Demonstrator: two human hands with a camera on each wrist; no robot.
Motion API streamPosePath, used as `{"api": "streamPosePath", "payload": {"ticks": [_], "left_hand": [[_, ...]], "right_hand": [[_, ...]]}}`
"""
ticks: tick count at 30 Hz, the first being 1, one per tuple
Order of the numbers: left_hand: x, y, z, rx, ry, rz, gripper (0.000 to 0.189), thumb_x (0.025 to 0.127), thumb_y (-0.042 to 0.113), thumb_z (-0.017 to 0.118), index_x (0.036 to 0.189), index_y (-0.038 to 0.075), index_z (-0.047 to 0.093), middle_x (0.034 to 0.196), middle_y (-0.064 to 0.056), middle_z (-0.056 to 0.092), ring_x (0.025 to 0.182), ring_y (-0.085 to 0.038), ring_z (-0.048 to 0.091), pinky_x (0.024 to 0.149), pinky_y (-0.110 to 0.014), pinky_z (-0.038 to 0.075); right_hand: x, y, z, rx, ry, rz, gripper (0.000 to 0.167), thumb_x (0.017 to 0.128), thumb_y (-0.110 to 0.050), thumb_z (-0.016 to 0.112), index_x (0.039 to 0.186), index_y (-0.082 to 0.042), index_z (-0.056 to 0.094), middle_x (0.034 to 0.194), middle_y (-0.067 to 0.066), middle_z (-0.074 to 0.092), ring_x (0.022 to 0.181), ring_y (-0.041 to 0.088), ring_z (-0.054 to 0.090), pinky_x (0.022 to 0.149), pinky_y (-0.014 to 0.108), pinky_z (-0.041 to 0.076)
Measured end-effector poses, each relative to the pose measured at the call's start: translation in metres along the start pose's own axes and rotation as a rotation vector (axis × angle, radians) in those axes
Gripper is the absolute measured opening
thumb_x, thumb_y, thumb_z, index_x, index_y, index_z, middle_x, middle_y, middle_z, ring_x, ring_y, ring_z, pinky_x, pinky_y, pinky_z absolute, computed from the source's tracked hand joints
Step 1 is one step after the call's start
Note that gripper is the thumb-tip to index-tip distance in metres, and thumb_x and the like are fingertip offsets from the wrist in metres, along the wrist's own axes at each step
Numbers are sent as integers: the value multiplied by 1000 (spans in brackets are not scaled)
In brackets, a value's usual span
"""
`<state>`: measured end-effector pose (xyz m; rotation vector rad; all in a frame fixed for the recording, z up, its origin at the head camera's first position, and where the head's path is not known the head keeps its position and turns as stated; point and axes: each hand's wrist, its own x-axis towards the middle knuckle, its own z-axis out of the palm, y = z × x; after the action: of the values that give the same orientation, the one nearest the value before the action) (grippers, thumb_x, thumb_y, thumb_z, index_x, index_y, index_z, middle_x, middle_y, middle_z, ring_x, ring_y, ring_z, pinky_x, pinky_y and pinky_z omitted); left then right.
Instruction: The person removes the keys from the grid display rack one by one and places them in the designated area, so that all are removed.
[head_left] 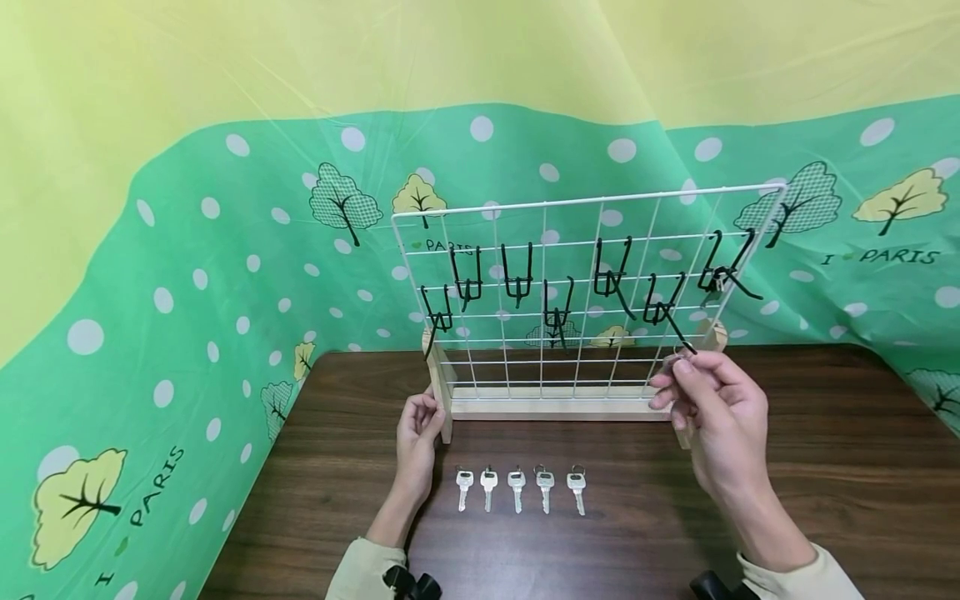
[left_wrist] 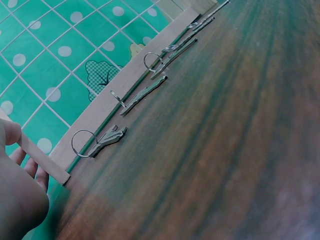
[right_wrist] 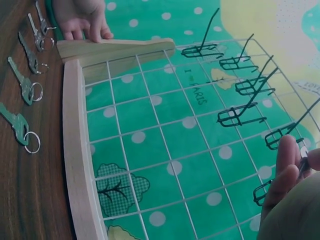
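Observation:
My right hand [head_left: 720, 408] pinches a key [right_wrist: 303, 154] between thumb and fingers, close to the tip of a lower-right black hook [head_left: 663, 310]. Whether its ring is over the hook tip I cannot tell. My left hand [head_left: 418, 429] holds the wooden side foot [head_left: 444, 392] of a white wire grid rack [head_left: 543, 342], thumb on the near side and fingers behind. Several silver keys [head_left: 517, 490] with split rings lie in a row on the table before the rack. Something small and metallic, perhaps a key [head_left: 720, 283], hangs at the upper-right hook.
Other black hooks [head_left: 517, 275] are fixed across the grid at two heights, their prongs pointing forward. A wooden bar [head_left: 555, 408] runs along the rack's base. Behind the dark wooden table [head_left: 615, 533] hangs a green and yellow patterned cloth [head_left: 247, 208].

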<state>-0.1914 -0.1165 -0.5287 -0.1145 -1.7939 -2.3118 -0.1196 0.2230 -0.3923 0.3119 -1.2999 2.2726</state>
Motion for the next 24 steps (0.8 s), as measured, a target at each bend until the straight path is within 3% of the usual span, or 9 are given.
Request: {"api": "streamPosePath", "payload": {"ticks": [3, 8, 17, 24], "left_hand": [[0, 0, 0, -2, -4, 0, 21, 106, -6, 62, 116, -16, 47, 162, -35, 47, 152, -36, 46, 111, -20, 48], [0, 0, 0, -4, -5, -2, 20, 106, -7, 61, 116, -16, 47, 163, -35, 46, 153, -38, 45, 110, -20, 48], [0, 0, 0, 0, -1, -4, 20, 106, -10, 58, 118, -19, 44, 163, -34, 46, 148, -27, 51, 108, -20, 49], [0, 1, 1, -2, 4, -5, 22, 106, -10, 59, 118, -20, 44, 160, -33, 49, 144, -18, 54, 109, -20, 49]], "right_hand": [[-1, -2, 1, -77, 51, 3, 15, 107, 14, 58, 101, 5, 69, 86, 16, 82, 72, 19, 80, 51, 22, 53], [0, -6, 4, -157, 125, -5, 13, 104, 16, 62, 100, 8, 72, 89, 16, 83, 80, 20, 83, 62, 24, 60], [3, -12, 8, -306, 229, 9, 11, 95, 20, 72, 95, 10, 77, 86, 8, 81, 65, 13, 69, 64, 20, 59], [6, -16, 10, -315, 287, 34, 7, 97, 14, 75, 91, 10, 78, 78, 6, 78, 64, 12, 63, 61, 19, 55]]}}
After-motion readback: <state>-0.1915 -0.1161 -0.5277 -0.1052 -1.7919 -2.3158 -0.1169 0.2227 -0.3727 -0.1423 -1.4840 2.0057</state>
